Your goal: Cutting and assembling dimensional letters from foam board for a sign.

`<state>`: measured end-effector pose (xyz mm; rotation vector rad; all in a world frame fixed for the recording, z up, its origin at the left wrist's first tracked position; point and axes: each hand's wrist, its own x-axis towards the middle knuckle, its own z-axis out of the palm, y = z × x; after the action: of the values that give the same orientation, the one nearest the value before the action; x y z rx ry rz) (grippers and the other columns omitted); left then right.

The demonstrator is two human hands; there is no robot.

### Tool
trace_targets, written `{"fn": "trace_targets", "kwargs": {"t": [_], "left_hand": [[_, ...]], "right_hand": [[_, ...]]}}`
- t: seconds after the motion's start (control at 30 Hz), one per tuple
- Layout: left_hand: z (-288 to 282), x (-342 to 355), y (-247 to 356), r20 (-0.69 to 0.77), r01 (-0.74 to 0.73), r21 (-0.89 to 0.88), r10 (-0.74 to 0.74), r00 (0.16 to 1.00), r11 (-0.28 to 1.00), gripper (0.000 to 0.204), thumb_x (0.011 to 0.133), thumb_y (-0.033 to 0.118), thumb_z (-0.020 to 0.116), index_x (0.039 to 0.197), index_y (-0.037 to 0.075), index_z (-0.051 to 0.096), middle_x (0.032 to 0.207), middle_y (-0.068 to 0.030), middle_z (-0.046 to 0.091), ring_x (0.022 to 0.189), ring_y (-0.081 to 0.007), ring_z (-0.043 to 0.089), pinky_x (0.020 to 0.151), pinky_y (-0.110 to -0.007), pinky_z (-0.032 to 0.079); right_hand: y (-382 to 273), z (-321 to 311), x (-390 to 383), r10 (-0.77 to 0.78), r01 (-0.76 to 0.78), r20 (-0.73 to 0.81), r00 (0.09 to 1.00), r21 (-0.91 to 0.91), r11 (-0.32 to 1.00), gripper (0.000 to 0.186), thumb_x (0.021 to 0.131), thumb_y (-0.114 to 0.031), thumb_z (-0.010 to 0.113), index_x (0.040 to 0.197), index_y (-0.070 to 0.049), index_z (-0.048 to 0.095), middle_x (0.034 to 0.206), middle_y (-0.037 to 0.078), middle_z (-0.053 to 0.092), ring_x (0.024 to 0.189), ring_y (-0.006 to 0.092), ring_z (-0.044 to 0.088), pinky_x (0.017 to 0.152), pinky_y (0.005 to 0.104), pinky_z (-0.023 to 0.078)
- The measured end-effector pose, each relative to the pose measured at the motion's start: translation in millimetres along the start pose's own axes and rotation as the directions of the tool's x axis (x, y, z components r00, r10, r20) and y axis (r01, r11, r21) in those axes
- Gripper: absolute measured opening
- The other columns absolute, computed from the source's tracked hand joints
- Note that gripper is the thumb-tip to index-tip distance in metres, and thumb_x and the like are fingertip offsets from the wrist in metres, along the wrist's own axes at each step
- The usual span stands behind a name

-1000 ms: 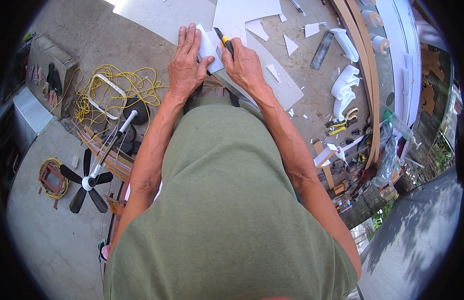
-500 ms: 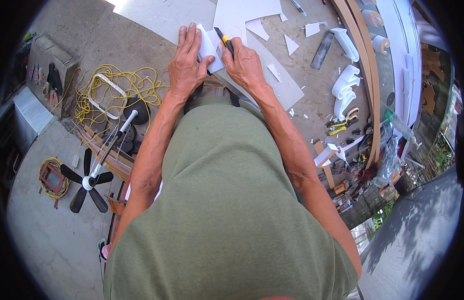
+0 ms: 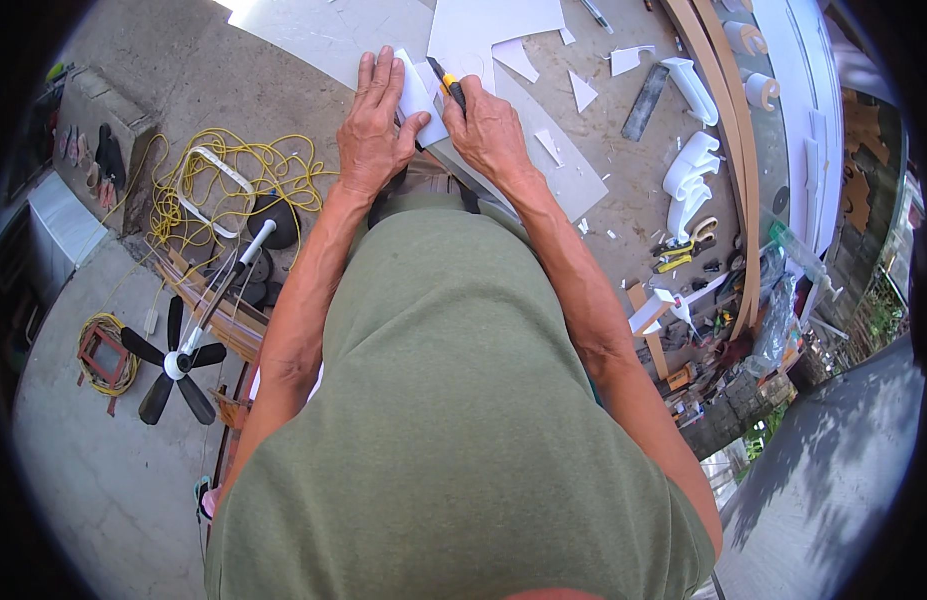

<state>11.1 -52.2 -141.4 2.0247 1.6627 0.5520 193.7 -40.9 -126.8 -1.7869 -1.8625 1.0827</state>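
My left hand (image 3: 376, 130) lies with its fingers stretched out flat along the left side of a narrow white piece (image 3: 413, 95). Its thumb rests on the lower end of that piece, pressing it against the pale sheet (image 3: 353, 35) underneath. Just to the right, my right hand (image 3: 486, 125) is closed around a yellow and black utility knife (image 3: 450, 83). The knife's dark tip points up and left, close beside the white piece. Fingers partly cover the knife's grip. A larger white sheet (image 3: 483, 35) with a cut edge lies beyond the knife.
White offcuts (image 3: 582, 92) are scattered to the right, near a dark flat bar (image 3: 644, 102) and curled white strips (image 3: 690, 172). Yellow-handled scissors (image 3: 701, 230) lie lower right. Long brown strips (image 3: 728, 120) curve along the right. Left are tangled yellow cord (image 3: 308, 165) and a black-bladed fan (image 3: 175, 365).
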Motion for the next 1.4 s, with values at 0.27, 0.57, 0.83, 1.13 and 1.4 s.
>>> {"fn": "trace_targets", "kwargs": {"t": [0.27,0.57,0.83,1.13,1.4], "left_hand": [[0.1,0.2,-0.5,-0.008,-0.001,-0.014,0.001,1.000,1.000,0.076,0.086,0.021,0.078,0.153,0.002,0.047,0.164,-0.0139,0.039,0.154,-0.0335,0.031,0.119,-0.041,0.040],[1.6,0.1,-0.9,-0.011,-0.003,-0.007,0.003,1.000,1.000,0.076,0.084,0.023,0.078,0.152,0.003,0.049,0.165,-0.0121,0.038,0.155,-0.0327,0.029,0.117,-0.040,0.041],[2.8,-0.4,-1.4,-0.020,-0.002,-0.001,0.002,1.000,1.000,0.077,0.083,0.022,0.078,0.152,0.003,0.049,0.165,-0.0119,0.038,0.155,-0.0321,0.029,0.117,-0.040,0.043],[1.2,1.4,3.2,0.005,0.027,0.023,-0.027,1.000,0.999,0.079,0.082,0.020,0.078,0.153,0.002,0.047,0.165,-0.0125,0.037,0.156,-0.0327,0.028,0.116,-0.040,0.043],[1.1,0.4,5.4,0.016,0.037,0.005,-0.037,0.999,0.999,0.077,0.084,0.017,0.076,0.153,0.002,0.045,0.166,-0.0144,0.035,0.155,-0.0346,0.028,0.118,-0.041,0.041]], "right_hand": [[-0.8,-0.6,0.1,-0.004,0.004,0.000,1.000,0.005,1.000,0.025,0.099,-0.023,0.060,0.097,0.000,0.051,0.081,0.027,0.068,0.073,0.0485,0.067,0.065,0.0567,0.051],[-1.7,-1.7,0.1,0.010,-0.010,0.014,1.000,-0.004,1.000,0.024,0.099,-0.022,0.060,0.096,0.000,0.051,0.081,0.027,0.068,0.074,0.0486,0.067,0.066,0.0570,0.051],[-1.3,-1.0,0.6,0.004,-0.004,0.014,1.000,-0.002,1.000,0.025,0.099,-0.023,0.060,0.097,0.000,0.051,0.082,0.027,0.068,0.074,0.0485,0.067,0.066,0.0568,0.051],[-8.3,-4.0,3.7,-0.008,0.012,0.082,0.997,-0.046,0.999,0.025,0.100,-0.023,0.059,0.100,0.001,0.052,0.083,0.028,0.068,0.076,0.0485,0.068,0.067,0.0556,0.052],[-11.1,-4.5,4.2,-0.002,0.012,0.114,0.993,-0.090,0.996,0.025,0.100,-0.023,0.058,0.101,0.001,0.050,0.083,0.029,0.069,0.076,0.0487,0.068,0.068,0.0563,0.052]]}}
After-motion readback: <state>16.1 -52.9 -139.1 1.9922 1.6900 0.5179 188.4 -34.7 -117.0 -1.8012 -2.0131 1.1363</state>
